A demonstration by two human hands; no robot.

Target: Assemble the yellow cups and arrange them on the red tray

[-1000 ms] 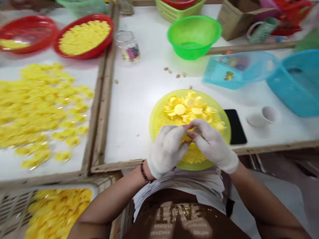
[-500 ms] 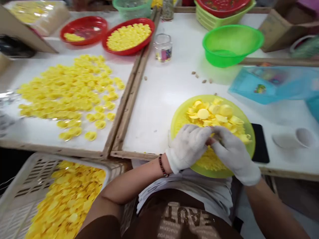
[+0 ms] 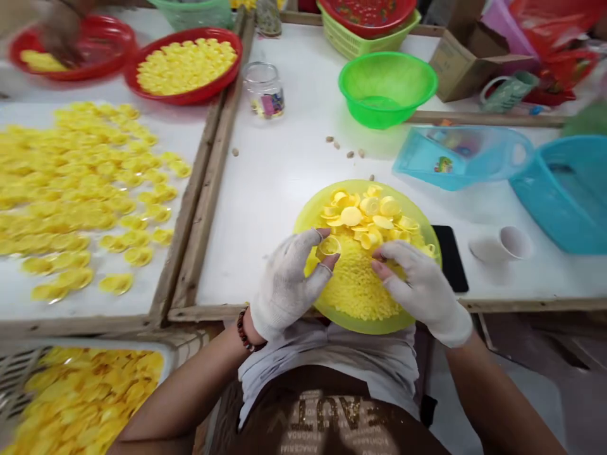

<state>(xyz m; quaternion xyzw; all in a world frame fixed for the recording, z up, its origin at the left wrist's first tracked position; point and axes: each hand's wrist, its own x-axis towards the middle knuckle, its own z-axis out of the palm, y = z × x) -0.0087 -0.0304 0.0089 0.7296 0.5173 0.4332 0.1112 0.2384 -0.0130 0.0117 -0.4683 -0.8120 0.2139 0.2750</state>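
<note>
My left hand, in a white glove with bare fingertips, pinches a small yellow toy cup between thumb and fingers. Its opening faces up toward me. My right hand, gloved alike, hovers over the right side of a translucent yellow basin; its thumb and fingertips come together, and what they hold, if anything, is too small to make out. In the basin, a heap of tiny yellow pieces fills the near part. Several more yellow cups lie heaped behind them.
Left of a wooden divider many yellow pieces are spread. Beyond are red trays, another person's hand, a jar and a green bowl. A phone, paper cup and blue basin stand right.
My hands, which were together over the basin, have moved apart. The yellow cup now shows in my left fingers. Another person's hand has come into the far red tray. The view has turned right.
</note>
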